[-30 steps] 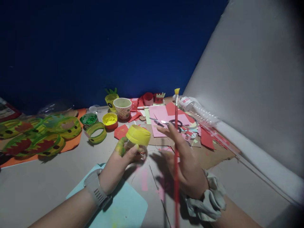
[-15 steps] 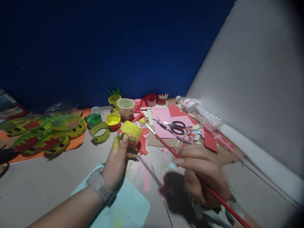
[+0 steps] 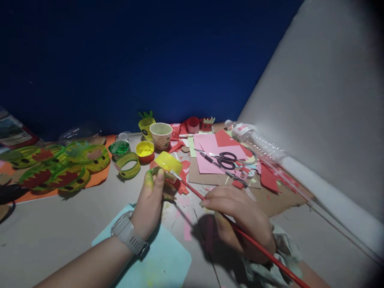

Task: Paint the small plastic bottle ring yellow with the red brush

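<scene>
With our left hand [image 3: 150, 200] we hold a clear plastic ring [image 3: 168, 162], painted yellow in its upper part, above the grey desk [image 3: 60, 232]; this grip is closed around its near side. In our right hand [image 3: 243, 216] the grip grasps a red-handled paintbrush [image 3: 279, 263], its tip pointing to the ring; whether the bristles touch it, we cannot tell. Just behind the ring stands a cup of yellow paint [image 3: 145, 149], and beside it a cup of green paint [image 3: 119, 147]. Black-handled scissors [image 3: 227, 161] lie on pink paper [image 3: 204, 141]. Under our left wrist is a turquoise sheet [image 3: 168, 256].
</scene>
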Demonstrator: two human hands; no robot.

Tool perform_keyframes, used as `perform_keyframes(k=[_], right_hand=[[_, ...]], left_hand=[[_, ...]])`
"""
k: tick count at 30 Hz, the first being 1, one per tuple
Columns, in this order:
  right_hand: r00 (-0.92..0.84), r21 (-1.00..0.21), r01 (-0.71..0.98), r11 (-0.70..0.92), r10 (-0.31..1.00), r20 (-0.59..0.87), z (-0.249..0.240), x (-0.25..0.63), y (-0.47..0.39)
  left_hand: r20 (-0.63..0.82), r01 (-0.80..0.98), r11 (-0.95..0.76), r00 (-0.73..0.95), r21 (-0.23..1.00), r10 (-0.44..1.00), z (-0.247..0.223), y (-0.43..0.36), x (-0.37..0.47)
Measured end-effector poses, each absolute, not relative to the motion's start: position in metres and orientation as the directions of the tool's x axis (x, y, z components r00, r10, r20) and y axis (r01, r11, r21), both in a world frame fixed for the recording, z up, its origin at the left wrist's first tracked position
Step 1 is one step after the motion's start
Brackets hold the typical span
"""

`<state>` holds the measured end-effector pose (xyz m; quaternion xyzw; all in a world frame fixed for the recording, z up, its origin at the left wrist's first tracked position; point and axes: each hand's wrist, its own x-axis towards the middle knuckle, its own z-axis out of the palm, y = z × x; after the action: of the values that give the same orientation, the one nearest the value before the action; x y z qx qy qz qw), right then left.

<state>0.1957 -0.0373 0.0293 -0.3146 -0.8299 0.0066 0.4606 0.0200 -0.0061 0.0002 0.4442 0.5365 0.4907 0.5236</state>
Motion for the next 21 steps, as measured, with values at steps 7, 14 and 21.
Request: perform_keyframes(k=[7,14,21], right_hand=[[-0.399,-0.289,0.522,0.803,0.529,0.749,0.0274,0.1957,-0.0361],[-0.399,-0.297,0.537,0.790,0.547,0.736,0.0277,0.1950,-0.0369],[-0.383,-0.304,0.531,0.791,0.543,0.747,0.0286,0.1941,-0.0360]], left_hand=[[-0.154,-0.029,0.152,-0.093,0.988,0.984,0.0018,-0.0065,0.0211],[-0.171,-0.116,0.163,-0.065,0.980,0.983,-0.0052,-0.0029,0.0203],[-0.156,-0.176,0.142,-0.069,0.974,0.985,-0.0059,-0.0020,0.0196]])
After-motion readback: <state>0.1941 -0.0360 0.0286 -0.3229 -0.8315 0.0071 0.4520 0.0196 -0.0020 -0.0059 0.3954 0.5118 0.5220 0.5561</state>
